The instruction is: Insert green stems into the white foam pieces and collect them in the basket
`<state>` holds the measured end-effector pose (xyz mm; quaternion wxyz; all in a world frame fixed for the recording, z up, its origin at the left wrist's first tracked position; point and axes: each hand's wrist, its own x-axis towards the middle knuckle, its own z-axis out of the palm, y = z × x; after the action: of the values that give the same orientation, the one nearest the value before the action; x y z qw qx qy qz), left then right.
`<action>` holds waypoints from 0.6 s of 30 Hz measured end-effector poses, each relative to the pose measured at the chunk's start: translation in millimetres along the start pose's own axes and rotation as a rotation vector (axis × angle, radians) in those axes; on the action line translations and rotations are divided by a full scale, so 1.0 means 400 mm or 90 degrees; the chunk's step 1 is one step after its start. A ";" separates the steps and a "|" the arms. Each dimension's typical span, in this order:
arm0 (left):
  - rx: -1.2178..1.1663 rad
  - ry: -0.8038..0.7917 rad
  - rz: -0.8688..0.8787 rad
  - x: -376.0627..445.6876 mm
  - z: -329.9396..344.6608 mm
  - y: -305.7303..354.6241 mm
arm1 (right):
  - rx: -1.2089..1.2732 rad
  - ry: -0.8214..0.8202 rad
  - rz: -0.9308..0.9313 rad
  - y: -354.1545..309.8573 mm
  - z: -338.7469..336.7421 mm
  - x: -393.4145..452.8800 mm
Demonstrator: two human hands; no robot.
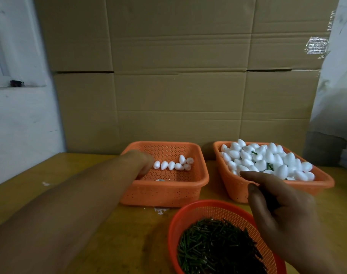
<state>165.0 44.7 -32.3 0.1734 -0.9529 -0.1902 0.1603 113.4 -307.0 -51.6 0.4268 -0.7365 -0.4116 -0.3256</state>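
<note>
Head view, near to far. Lower centre of the frame: round red mesh basket, cut off by the bottom edge, holding a heap of short dark green stems. It stands on the yellow wooden counter.

Lower right: right hand above the round basket's right rim, back of the hand toward the camera. Forefinger stretched out toward the upper left, thumb below it, other fingers curled in. A thin dark sliver shows between thumb and forefinger; blurred, so cannot tell if this grip pinches a stem.

Lower left to centre: left forearm runs diagonally up into the left square orange basket. Left hand is inside it, at the left side, fingers bent down toward the perforated floor, just beside the nearest foam piece. Fingertips are hidden; cannot tell whether this grip holds anything.

Mid frame, left orange basket: a short row of white foam pieces, egg-shaped, lying on the basket floor near its far wall. A small pale round thing sits near the front wall, too small to identify.

Mid frame, right: second orange basket, tilted, piled high with white foam pieces; a few green stem ends show between them.

White crumbs on the counter in front of the left basket.

Far: stacked cardboard boxes fill the background. White wall at upper left; clear plastic sheeting at right.
</note>
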 end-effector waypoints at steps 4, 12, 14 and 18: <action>-0.016 -0.008 0.021 0.001 0.000 -0.005 | -0.005 0.005 -0.001 0.006 0.000 0.000; -0.142 0.063 0.107 -0.032 -0.026 0.018 | 0.007 0.024 -0.005 0.001 -0.002 0.001; -0.245 0.114 0.133 -0.062 -0.044 0.025 | -0.015 0.045 0.004 0.004 -0.007 0.004; -0.511 0.212 0.197 -0.149 -0.087 0.046 | -0.041 0.060 0.024 0.008 -0.012 0.007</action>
<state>131.5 -5.5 5.7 -0.2075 -0.9746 -0.0619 -0.0573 116.7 -311.5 -48.3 0.4274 -0.7416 -0.3665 -0.3648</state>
